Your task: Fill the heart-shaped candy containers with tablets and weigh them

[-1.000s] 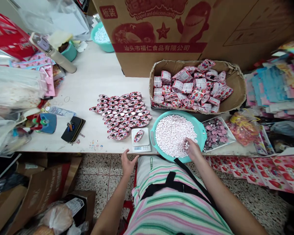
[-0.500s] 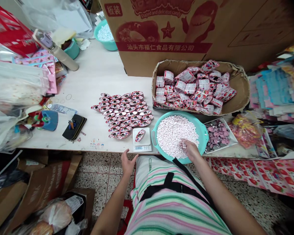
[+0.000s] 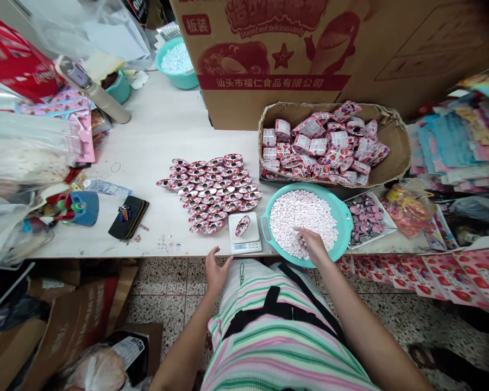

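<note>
While the right hand (image 3: 312,244) rests in a round green-blue bowl (image 3: 342,217), its fingers (image 3: 303,232) stay close together and poke down into a big heap of small white and pink candies (image 3: 297,214). You cannot tell if they are pinching any candies. The bowl sits at the front of a long white table (image 3: 158,130), and its near rim seems to stick out past the edge.

The left hand (image 3: 217,271) is open, with its fingers spread wide apart. It is just past the front edge of the table and does not seem to touch anything. The nearest thing to it is a small kitchen scale (image 3: 244,246). One shiny pink and red candy pack (image 3: 242,226) lies on the scale. Just left of the scale, lots of packs (image 3: 209,190) like it lie on the table in a wide, overlapping heap.

Behind the bowl is a torn cardboard tray (image 3: 391,133) full of pink and white candy boxes (image 3: 321,144). Just right of the bowl, a small white tray (image 3: 369,220) holds round purple and silver lids (image 3: 364,214). Farther back, a smaller green-blue bowl (image 3: 176,79) holds more white candies (image 3: 176,58), beside a big brown box (image 3: 269,100) with red printing. A black wallet (image 3: 128,217) lies on the table to the left. The person wears a pink and green striped top (image 3: 277,347).
</note>
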The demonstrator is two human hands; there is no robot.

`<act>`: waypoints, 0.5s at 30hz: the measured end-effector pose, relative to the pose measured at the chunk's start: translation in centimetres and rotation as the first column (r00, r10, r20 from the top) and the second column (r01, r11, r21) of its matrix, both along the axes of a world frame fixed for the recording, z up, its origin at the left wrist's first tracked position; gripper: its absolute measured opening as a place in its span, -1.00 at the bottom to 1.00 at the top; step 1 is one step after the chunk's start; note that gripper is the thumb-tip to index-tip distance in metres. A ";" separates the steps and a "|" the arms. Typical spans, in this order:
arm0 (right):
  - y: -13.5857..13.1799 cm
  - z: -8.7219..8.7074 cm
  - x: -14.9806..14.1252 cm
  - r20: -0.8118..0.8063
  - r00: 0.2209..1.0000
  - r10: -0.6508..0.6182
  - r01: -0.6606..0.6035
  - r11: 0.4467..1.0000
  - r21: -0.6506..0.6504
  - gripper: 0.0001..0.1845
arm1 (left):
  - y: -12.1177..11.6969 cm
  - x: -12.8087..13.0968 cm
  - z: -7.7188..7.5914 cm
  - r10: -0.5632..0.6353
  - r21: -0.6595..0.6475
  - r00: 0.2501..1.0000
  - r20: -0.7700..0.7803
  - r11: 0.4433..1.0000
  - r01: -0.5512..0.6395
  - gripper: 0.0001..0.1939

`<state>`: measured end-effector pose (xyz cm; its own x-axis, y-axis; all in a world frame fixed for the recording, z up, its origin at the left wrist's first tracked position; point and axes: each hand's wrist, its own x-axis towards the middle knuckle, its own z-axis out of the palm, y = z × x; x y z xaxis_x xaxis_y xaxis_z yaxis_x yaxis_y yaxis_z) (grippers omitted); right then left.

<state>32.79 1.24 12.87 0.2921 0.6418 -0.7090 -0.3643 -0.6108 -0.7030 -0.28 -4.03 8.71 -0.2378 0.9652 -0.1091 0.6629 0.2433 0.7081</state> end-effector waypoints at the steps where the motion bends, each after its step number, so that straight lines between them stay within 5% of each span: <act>1: 0.1 0.1 -0.3 -0.005 1.000 -0.018 0.018 1.000 0.006 -0.69 | 0.4 -0.6 0.3 -0.004 0.007 1.000 -0.002 1.000 0.004 -0.43; 7: 1.3 0.4 -1.6 -0.011 0.997 -0.078 0.078 0.996 0.048 -0.75 | 0.3 -4.9 1.3 0.029 0.030 0.999 -0.044 0.999 -0.028 -0.42; 11: 2.6 1.0 -4.7 0.054 0.991 0.119 -0.124 0.987 0.106 -0.72 | -1.0 -7.0 1.3 0.057 0.015 0.997 -0.061 0.998 -0.056 -0.40; 15: 4.0 0.4 -9.3 0.235 0.901 0.366 -0.406 0.901 0.152 -0.75 | -1.7 -7.7 1.4 0.069 -0.009 0.997 -0.044 0.998 -0.070 -0.42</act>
